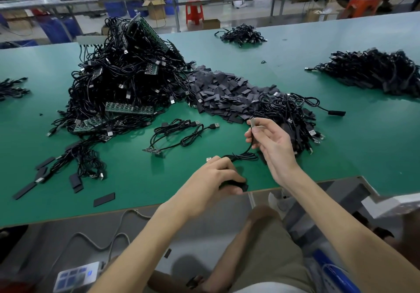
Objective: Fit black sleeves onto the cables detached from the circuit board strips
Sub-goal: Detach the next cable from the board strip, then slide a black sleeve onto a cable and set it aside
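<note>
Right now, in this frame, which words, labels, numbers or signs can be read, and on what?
None can be read.
Any markings on the circuit board strips: too small.
Blue display of the device under the table: blurred.
Print on the cardboard box behind: not legible.

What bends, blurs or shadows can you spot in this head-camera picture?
Head view: the wide lens bows the green table; even light casts faint shadows under the cable pile; the right hand pinching a cable is sharp, the left hand gripping a black sleeve slightly smeared.
</note>
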Demonstrator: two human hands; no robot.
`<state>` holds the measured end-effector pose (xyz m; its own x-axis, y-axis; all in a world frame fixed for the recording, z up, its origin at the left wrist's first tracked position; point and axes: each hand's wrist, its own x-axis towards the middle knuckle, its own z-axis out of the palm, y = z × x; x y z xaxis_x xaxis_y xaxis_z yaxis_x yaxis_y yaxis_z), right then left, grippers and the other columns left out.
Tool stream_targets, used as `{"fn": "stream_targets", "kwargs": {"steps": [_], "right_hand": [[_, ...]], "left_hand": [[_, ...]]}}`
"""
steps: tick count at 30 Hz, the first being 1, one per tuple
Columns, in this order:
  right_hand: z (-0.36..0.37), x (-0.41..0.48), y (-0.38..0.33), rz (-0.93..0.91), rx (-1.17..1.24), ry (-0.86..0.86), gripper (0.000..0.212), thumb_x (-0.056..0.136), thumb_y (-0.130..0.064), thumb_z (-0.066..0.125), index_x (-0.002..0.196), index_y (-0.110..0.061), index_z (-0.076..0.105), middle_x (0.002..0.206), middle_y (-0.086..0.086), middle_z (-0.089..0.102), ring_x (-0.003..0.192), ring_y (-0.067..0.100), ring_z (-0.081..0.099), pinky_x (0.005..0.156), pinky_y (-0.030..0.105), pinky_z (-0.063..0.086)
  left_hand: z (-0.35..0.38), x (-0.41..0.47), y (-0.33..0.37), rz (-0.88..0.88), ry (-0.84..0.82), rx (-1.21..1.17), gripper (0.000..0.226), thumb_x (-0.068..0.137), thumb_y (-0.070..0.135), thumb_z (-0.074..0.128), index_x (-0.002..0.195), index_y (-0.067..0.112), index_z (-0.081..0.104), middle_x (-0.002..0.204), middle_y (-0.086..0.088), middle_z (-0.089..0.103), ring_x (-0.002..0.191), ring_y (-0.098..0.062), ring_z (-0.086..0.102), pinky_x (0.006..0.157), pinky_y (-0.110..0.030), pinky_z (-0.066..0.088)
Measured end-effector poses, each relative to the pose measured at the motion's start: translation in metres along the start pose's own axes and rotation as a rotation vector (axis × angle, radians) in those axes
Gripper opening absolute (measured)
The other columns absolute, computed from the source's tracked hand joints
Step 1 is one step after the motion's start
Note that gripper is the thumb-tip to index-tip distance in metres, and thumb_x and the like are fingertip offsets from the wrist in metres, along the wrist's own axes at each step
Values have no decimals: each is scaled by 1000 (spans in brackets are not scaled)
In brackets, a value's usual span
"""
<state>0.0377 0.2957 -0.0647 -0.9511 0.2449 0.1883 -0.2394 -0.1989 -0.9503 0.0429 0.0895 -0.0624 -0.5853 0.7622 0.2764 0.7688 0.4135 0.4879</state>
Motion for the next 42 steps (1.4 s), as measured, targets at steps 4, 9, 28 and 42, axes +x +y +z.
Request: {"fn": "stream_targets", "kwargs": {"steps": [4,9,28,42], "right_hand": [[0,0,2,-10,-55,-27,18,102,-5,59,112,-16,70,90,7,71,82,17,62,70,27,47],[1,0,4,-29,-117,-66,19,99,-5,63,113,-14,72,85,2,72,76,12,63,71,21,50],[10,-3,6,-25,-346,-412,9,97,-12,69,101,-15,76,85,6,77,76,15,71,75,23,56],[12,-5,4,50,-466,-375,11,98,-9,65,90,-14,72,74,-2,74,73,13,65,75,29,52]], "left_hand": [[-2,-6,-1,42,-4,42,33,86,34,79,115,18,76,110,1,63,101,-20,52,92,-31,44],[6,-13,-1,51,119,0,8,91,28,76,95,21,75,93,10,59,88,-12,53,82,-27,45],[-7,9,-32,-375,314,-718,15,94,11,70,106,8,62,78,-9,72,54,-18,62,50,-22,44],[-2,6,-19,-230,399,-193,22,89,26,77,107,19,67,95,10,65,82,-7,61,74,-10,44]]}}
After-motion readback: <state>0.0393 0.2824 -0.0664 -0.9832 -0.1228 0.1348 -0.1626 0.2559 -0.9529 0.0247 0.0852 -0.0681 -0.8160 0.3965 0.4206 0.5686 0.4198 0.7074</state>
